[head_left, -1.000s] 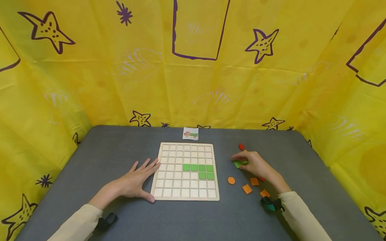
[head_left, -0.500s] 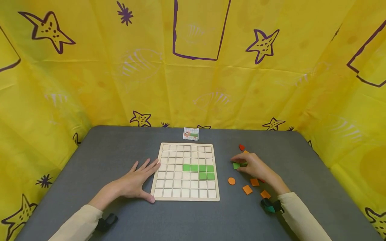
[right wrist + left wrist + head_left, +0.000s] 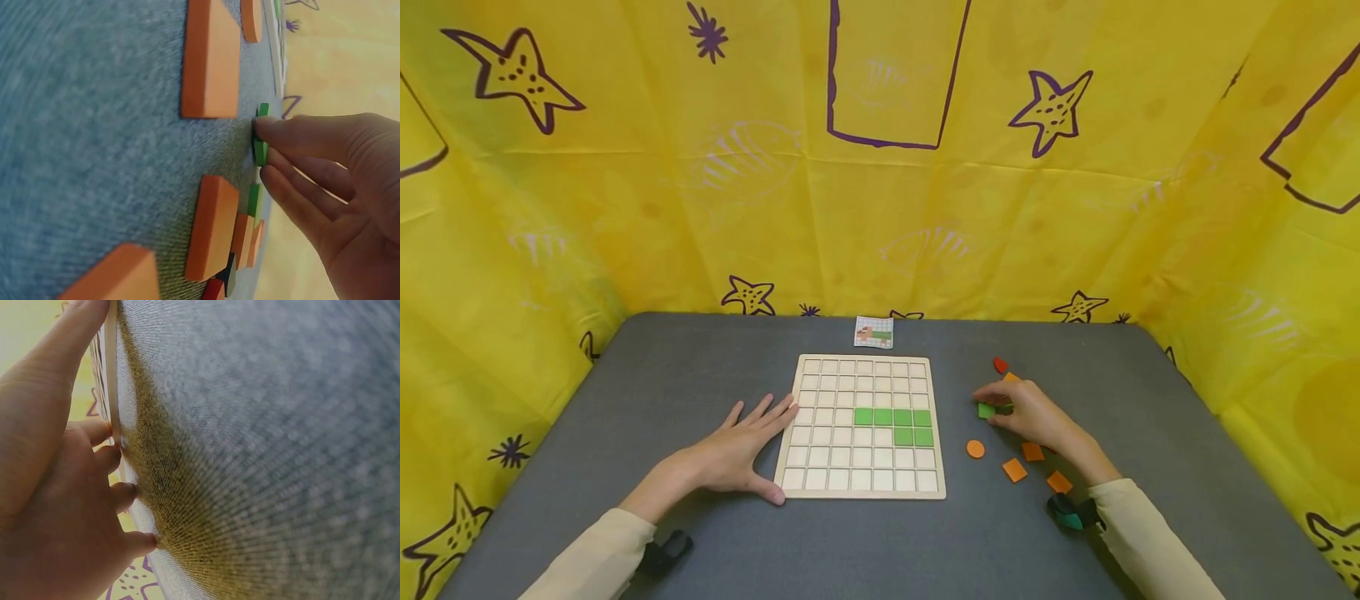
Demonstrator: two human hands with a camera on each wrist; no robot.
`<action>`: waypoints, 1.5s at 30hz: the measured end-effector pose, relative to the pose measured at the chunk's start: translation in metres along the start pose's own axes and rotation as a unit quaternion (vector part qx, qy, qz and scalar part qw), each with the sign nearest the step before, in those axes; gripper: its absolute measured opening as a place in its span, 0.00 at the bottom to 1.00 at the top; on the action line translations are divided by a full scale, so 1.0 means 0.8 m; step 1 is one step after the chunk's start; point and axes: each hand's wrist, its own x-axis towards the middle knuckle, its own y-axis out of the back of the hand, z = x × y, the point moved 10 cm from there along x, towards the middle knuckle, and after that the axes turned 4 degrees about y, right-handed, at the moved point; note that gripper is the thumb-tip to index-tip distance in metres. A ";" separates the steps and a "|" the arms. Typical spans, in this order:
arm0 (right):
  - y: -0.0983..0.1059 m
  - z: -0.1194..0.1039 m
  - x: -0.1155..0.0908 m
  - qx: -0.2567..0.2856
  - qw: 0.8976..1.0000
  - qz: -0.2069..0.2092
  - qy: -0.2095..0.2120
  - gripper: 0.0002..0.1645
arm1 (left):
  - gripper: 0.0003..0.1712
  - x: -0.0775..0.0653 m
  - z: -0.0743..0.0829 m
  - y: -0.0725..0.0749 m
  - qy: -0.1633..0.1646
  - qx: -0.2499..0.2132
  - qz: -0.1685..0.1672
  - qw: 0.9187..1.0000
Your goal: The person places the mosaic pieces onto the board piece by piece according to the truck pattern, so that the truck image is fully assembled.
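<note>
A pale wooden grid board (image 3: 827,496) lies on the grey table, with several green square tiles (image 3: 903,417) set in its right-hand cells. My left hand (image 3: 730,458) rests with fingers spread along the board's left edge, its thumb at the near corner. To the right of the board, my right hand (image 3: 1033,412) pinches a green tile (image 3: 986,410) between thumb and fingers, low at the table. In the right wrist view, green tiles (image 3: 260,153) show at the thumb and fingertips; the thumb partly covers them.
Orange square tiles (image 3: 1015,471) and an orange round piece (image 3: 975,449) lie near my right hand. Beyond it are a red piece (image 3: 1001,365) and another orange piece (image 3: 1012,377). A small picture card (image 3: 873,332) lies behind the board. A yellow patterned curtain (image 3: 880,200) encloses the table.
My right hand has shifted slightly left, and the green tile at its fingertips has moved a little left with it. The left hand and the board stay in place.
</note>
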 end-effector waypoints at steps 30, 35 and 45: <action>0.005 -0.053 0.022 0.004 0.998 0.013 0.058 0.23 | 0.74 0.000 -0.001 0.000 0.001 -0.001 0.001 1.000; 0.002 -0.058 0.025 0.007 0.998 0.016 0.067 0.23 | 0.74 0.001 -0.002 -0.001 0.002 0.000 0.002 1.000; -0.011 -0.071 0.032 0.012 0.997 0.012 0.073 0.21 | 0.74 0.000 -0.002 -0.001 0.001 0.001 0.002 1.000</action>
